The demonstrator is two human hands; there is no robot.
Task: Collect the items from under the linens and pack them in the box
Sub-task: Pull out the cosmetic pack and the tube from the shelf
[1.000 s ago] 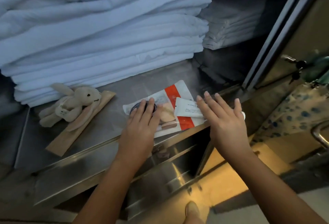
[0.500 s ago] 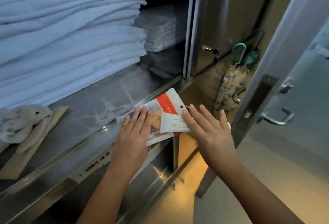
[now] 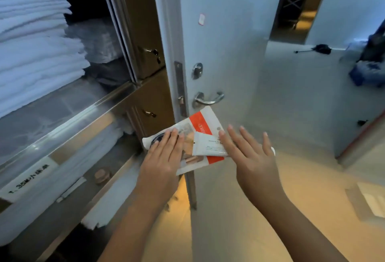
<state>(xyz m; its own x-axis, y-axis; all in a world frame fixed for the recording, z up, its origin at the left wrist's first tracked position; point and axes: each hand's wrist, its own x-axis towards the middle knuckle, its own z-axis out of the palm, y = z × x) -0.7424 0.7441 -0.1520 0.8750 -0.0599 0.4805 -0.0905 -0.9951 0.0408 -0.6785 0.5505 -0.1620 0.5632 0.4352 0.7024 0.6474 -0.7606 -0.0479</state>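
Pouch x1, tube x1

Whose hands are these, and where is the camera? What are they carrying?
There is no machine: a person wears a camera on the head, so you look down at their two hands. The left hand lies flat on a white and orange packet. The right hand lies flat on a small white tube resting on that packet. They carry both in the air, beside a metal shelf stacked with folded white linens, in front of a door.
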